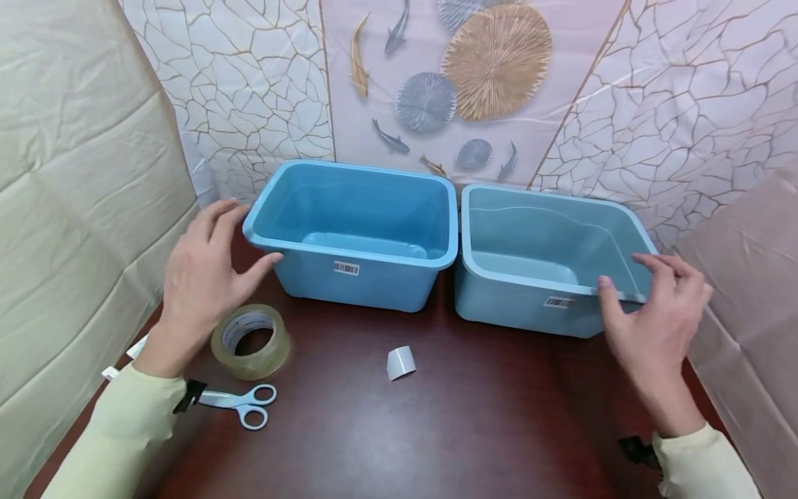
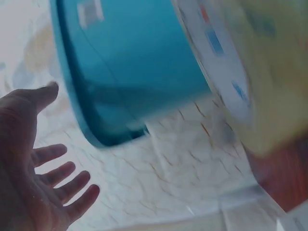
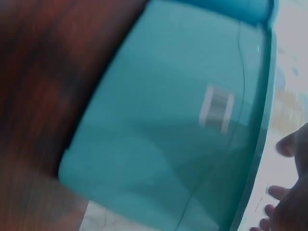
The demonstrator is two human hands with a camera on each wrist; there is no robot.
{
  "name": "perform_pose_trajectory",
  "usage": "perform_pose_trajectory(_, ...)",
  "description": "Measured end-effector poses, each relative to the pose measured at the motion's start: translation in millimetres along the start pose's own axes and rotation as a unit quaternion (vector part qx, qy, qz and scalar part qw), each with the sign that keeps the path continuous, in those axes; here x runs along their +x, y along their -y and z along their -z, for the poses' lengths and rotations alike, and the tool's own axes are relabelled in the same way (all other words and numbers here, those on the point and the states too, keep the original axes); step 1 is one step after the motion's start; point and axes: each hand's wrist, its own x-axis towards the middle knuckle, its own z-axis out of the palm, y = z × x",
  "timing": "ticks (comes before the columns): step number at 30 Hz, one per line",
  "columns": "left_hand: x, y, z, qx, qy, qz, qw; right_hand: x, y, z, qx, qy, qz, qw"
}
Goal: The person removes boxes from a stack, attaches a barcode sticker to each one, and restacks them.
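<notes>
Two blue plastic bins stand side by side, a brighter left bin [image 1: 355, 281] and a paler right bin [image 1: 517, 298], each with a barcode label on its front. My left hand [image 1: 202, 267] is at the left end of the left bin, fingers and thumb spread. In the left wrist view a gap shows between that hand [image 2: 33, 159] and the bin's rim. Over the front right corner of the right bin is my right hand [image 1: 663, 315], thumb and fingers apart. The right wrist view shows this hand [image 3: 293, 187] just off the rim, holding nothing.
A roll of clear packing tape [image 1: 277, 350] lies under my left wrist, with light-blue-handled scissors [image 1: 240, 400] in front of it. A small curved white piece [image 1: 401, 362] sits mid-table. Patterned cloth walls [image 1: 262, 83] enclose the dark table [image 1: 399, 443].
</notes>
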Motion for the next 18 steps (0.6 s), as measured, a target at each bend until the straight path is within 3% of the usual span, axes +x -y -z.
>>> perform_pose_trajectory(3,5.5,19.5,-1.2,-0.021,0.048,0.056,0.9971,12.8,-20,9,-0.040,0.050,-0.098,0.9931)
perform_pose_trajectory(6,14.5,32.9,-4.4,-0.074,0.110,0.115,0.9845,29.8,-42,18,-0.075,0.127,-0.176,0.9733)
perform_pose_trajectory(8,20.2,39.8,-5.2,-0.118,0.156,0.146,0.9698,41.4,-58,26,-0.073,0.215,-0.206,0.9517)
perform_pose_trajectory(10,24.5,45.1,-5.9,-0.158,0.191,0.170,0.9538,51.1,-74,31,-0.021,0.304,-0.230,0.9245)
perform_pose_trajectory(12,27.1,48.5,-7.4,-0.199,0.215,0.187,0.9378,56.7,-87,34,0.032,0.364,-0.255,0.8952)
perform_pose_trajectory(14,29.2,50.5,-9.2,-0.233,0.223,0.197,0.9259,58.3,-95,34,0.083,0.385,-0.282,0.8751)
perform_pose_trajectory(17,29.9,50.9,-10.8,-0.260,0.219,0.209,0.9169,60.5,-96,39,0.132,0.353,-0.322,0.8681)
perform_pose_trajectory(18,30.1,50.9,-10.7,-0.261,0.218,0.212,0.9161,61.6,-96,42,0.173,0.337,-0.338,0.8616)
